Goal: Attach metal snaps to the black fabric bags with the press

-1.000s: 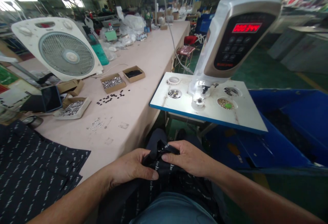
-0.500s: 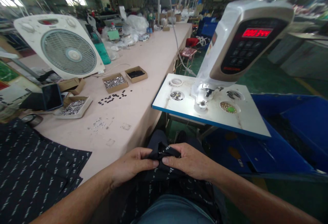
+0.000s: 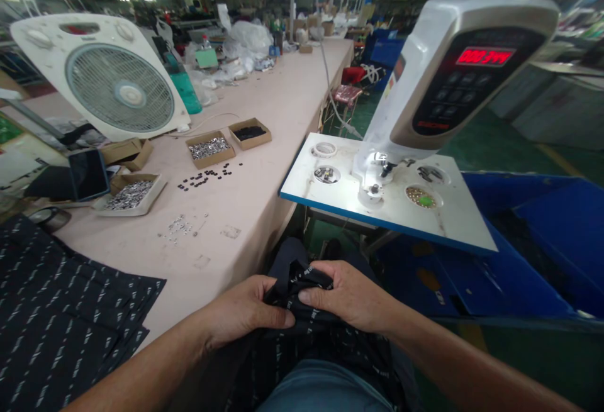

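Note:
A black cloth piece with white printed lettering [image 3: 325,327] lies over my lap, its upper edge bunched between both hands. My left hand [image 3: 240,311] grips the cloth at the left, thumb on top and the other fingers hidden in the folds. On the right, my right hand [image 3: 346,295] pinches the same edge between thumb and fingers. Beyond the hands stands a snap-press machine [image 3: 438,85] with a lit red display, mounted on a white board [image 3: 340,195] with round cups of small metal parts.
On the table [image 3: 264,211] at left are a stack of printed black cloth [image 3: 70,311], a box fan [image 3: 123,85], boxes of metal fasteners [image 3: 129,197] and loose black pieces [image 3: 202,178]. A blue bin [image 3: 542,255] stands beneath the board at right.
My left hand has slid slightly down along the cloth, and its thumb sits lower. The right hand keeps its pinch. The view has shifted a little.

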`<state>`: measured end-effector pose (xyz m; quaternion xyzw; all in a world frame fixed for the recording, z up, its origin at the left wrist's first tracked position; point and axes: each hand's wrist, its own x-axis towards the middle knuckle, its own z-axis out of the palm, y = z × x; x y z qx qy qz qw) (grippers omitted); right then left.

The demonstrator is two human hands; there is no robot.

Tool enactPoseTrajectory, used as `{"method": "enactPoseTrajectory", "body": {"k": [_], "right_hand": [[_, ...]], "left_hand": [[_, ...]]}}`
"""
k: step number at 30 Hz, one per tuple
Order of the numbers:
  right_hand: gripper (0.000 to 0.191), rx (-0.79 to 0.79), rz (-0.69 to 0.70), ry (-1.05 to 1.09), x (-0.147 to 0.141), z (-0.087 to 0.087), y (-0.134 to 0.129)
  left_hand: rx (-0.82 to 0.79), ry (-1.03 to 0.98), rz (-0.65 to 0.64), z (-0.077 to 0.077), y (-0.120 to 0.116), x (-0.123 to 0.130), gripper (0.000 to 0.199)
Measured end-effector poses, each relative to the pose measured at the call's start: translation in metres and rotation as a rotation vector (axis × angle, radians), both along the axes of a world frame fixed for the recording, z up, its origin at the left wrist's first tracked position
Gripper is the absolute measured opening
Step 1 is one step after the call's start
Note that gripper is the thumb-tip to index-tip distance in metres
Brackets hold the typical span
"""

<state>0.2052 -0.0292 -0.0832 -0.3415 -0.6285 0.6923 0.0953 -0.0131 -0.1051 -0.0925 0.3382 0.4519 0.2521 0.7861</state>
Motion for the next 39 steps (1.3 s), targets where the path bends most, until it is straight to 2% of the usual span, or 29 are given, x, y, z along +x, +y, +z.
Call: {"method": "enactPoseTrajectory", "body": {"k": [8, 11, 15, 17, 19, 21, 23, 25, 30, 32, 35, 39], "right_hand": [[0.026, 0.070, -0.010, -0.050, -0.004, -0.001, 0.005], [0.028, 0.045, 0.049, -0.082, -0.005, 0.001, 0.008], [0.022, -0.044, 0.163, -0.052, -0.004, 0.000, 0.012], [0.016, 0.014, 0.188, -0.084, -0.004, -0.002, 0.013], [0.012, 0.148, 0.201, -0.141, -0.005, -0.004, 0.013], [0.008, 0.266, 0.216, -0.209, -0.006, -0.005, 0.013], [0.007, 0.309, 0.215, -0.262, -0.006, -0.005, 0.013], [0.009, 0.257, 0.211, -0.258, -0.005, -0.005, 0.013], [0.017, -0.052, 0.212, -0.044, -0.002, -0.009, 0.012], [0.023, -0.100, 0.162, -0.006, -0.002, -0.013, 0.010], [0.028, -0.068, 0.081, -0.063, -0.004, -0.019, 0.005], [0.028, 0.029, -0.003, -0.088, -0.006, -0.021, 0.003]], "left_hand": [[-0.073, -0.072, 0.088, -0.005, -0.001, -0.002, 0.038], [-0.095, -0.066, 0.134, -0.008, -0.002, -0.002, 0.039], [-0.051, -0.049, 0.119, -0.008, 0.001, -0.003, 0.037], [-0.004, -0.024, 0.099, -0.008, 0.004, -0.003, 0.033], [0.085, 0.029, 0.086, -0.007, 0.006, -0.002, 0.027], [0.198, 0.128, 0.095, -0.007, 0.007, 0.000, 0.021], [0.296, 0.239, 0.114, -0.009, 0.007, 0.002, 0.017], [0.366, 0.318, 0.111, -0.011, 0.005, 0.004, 0.012], [0.403, 0.422, -0.008, -0.019, 0.002, 0.004, 0.014], [0.343, 0.372, -0.051, -0.020, 0.002, 0.002, 0.014], [0.225, 0.155, -0.065, -0.019, 0.003, 0.001, 0.020], [0.142, -0.010, 0.021, -0.013, 0.004, 0.003, 0.029]]}}
